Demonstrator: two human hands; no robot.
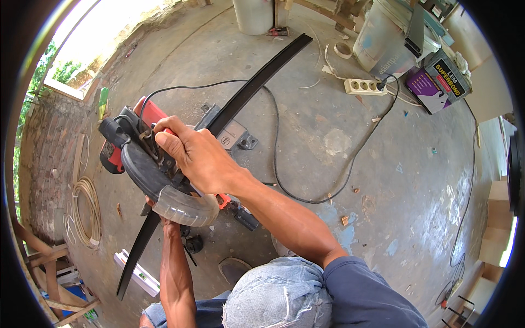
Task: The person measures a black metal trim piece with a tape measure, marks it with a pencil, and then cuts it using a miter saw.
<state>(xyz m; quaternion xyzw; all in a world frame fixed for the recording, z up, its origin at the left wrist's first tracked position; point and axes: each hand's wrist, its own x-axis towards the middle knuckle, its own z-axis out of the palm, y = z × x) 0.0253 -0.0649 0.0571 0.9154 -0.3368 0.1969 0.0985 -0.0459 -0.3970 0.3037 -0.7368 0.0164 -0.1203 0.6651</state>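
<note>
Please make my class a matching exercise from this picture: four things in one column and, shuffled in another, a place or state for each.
1. Right hand
2. Long dark strip
3. White power strip
4. Coiled cable

A. Has a black plug in one end
B. Lies near the brickwork
C. Closed on the saw
D. Passes under the saw

Pairs: 1-C, 2-D, 3-A, 4-B

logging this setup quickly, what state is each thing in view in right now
Saw, gripped; running or stopped unclear
Right hand, closed on the saw
Left hand, mostly hidden; grip unclear
Black strip, lying through the saw, ends sticking out
Power strip, one plug inserted
Black cable, plugged in, loosely looped
Pale coil, wound up
</note>
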